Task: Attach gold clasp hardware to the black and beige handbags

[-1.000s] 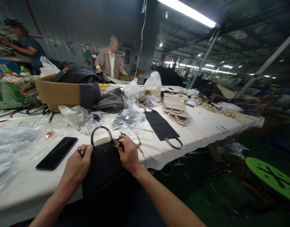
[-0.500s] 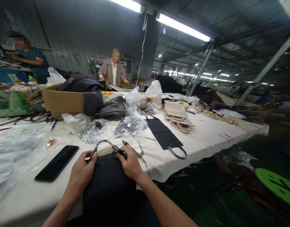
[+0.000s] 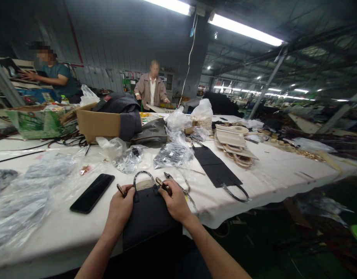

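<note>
White-covered table takes up most of the view. Person in a jacket at its far side. Cardboard box toward the back left, dark fabric piled in it; green-printed box just left of that.

Black bag is at the near edge, right in front of me, between my hands. Can't tell what bears its weight. Its loop handle stands up from the top edge. Flat black panel lies farther right, stack of beige pieces beside it.

My left hand is at the bag's top left corner, fingers closed on a small dark piece. My right hand is at the top right, pinching a dark stick with a gold-coloured edge. Can't make out what either item is. Phone lies left of my left hand, not touching.
</note>
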Motion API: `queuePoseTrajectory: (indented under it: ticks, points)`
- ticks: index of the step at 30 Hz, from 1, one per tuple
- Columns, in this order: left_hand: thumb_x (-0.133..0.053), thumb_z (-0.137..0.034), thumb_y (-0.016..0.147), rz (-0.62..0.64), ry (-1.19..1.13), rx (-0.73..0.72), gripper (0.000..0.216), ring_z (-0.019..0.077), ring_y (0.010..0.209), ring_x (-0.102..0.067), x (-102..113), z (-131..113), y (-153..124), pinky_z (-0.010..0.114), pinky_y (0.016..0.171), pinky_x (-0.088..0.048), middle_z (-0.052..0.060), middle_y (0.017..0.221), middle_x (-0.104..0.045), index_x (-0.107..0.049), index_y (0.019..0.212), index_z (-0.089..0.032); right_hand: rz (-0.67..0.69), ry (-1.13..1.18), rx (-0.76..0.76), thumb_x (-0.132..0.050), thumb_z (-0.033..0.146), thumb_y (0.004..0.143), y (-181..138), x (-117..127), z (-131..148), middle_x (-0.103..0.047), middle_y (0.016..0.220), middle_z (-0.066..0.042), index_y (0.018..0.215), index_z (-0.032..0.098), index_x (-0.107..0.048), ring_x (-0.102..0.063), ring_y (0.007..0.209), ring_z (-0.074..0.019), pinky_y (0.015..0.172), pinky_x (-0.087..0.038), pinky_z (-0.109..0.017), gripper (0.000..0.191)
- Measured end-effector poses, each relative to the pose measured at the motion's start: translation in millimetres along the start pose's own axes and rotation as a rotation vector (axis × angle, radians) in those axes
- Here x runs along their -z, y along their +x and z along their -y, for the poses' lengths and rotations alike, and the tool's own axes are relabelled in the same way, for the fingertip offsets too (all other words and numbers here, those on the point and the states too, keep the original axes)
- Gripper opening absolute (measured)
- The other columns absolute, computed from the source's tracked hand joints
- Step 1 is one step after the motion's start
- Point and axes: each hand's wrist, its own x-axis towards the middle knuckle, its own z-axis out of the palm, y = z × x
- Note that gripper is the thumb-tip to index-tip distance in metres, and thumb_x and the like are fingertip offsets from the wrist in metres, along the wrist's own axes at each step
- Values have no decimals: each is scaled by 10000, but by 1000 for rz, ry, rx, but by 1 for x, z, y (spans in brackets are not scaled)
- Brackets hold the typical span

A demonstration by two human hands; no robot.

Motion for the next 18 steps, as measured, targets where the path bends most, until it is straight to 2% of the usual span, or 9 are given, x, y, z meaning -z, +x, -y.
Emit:
queuePoseTrajectory:
  ticks: [6,13,18]
  points:
    - [-574,-486,880,-12,-22,-37,388,354,1081,-757,-2,3,-4,476,1026,-539,143,1073,-839,-790,1023,-198,26,1,-4,-689,323,1059,-1,0,2,-716,1155,-66,1088,240,-754,-676,1068,-259,942,-512,-363,109]
    - [-551,-365,914,-58,-80,-80,267,299,955,-746,-4,-2,-13,418,929,-537,106,945,-818,-764,921,-204,34,-9,-8,-713,422,1049,-2,0,-3,-737,1216,-81,1100,227,-770,-689,1105,-272,979,-511,-381,210]
    - [-559,-270,940,-57,-97,-74,218,273,944,-735,-3,-5,-15,388,920,-519,100,940,-814,-761,910,-194,33,-12,-30,-727,489,1035,-3,0,-8,-740,1264,-91,1099,226,-780,-696,1090,-277,954,-510,-386,276]
